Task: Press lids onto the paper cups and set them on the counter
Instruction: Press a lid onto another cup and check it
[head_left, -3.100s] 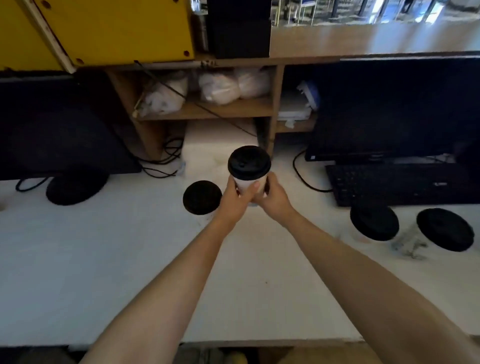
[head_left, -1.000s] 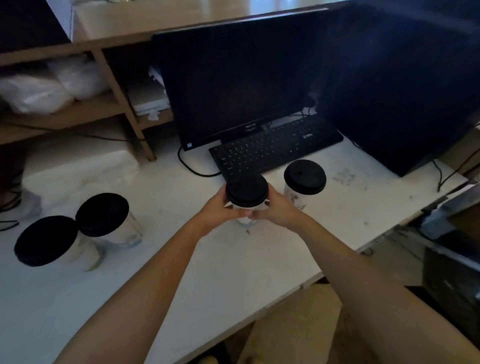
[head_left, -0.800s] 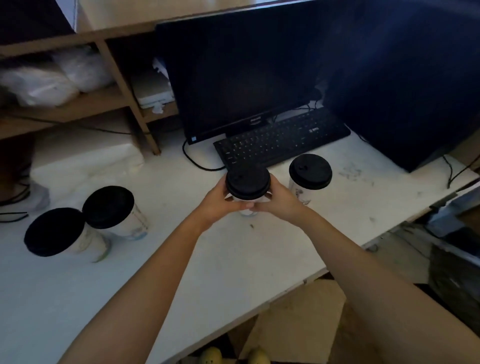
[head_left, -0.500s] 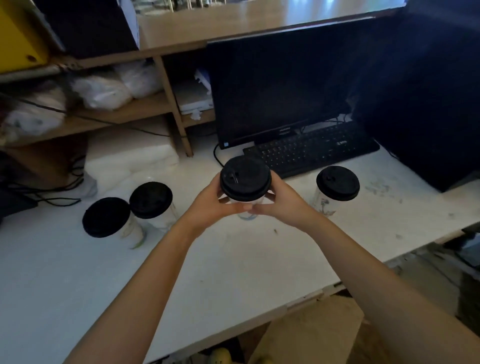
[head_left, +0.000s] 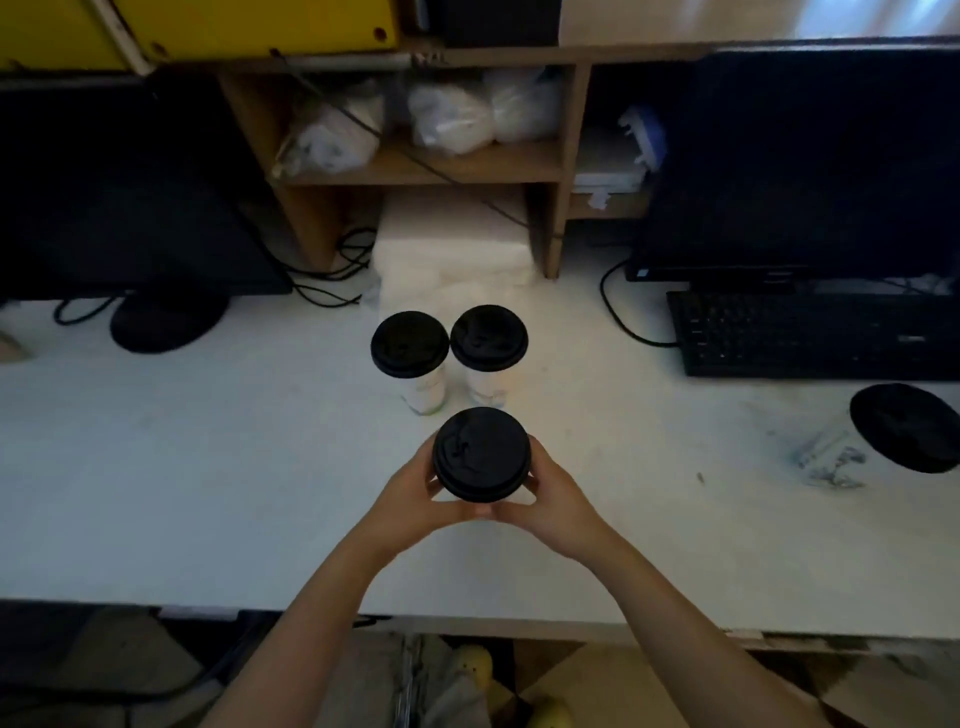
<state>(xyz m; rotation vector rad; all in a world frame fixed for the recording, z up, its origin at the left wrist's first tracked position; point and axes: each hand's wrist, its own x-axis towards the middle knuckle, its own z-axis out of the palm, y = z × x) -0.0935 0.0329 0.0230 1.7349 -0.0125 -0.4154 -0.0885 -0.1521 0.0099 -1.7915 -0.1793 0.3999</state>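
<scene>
Cup (head_left: 481, 454) clasped by grip of left hand (head_left: 410, 499) and right hand (head_left: 558, 504), between counter edge (head_left: 545, 623) and two cups (head_left: 410, 344).

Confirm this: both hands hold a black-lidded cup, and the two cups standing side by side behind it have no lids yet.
Not right. The left hand and right hand do hold the black-lidded cup, but the left rear cup and right rear cup behind it already carry black lids, as the head view shows.

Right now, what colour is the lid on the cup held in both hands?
The lid is black; the head view shows it best.
</scene>
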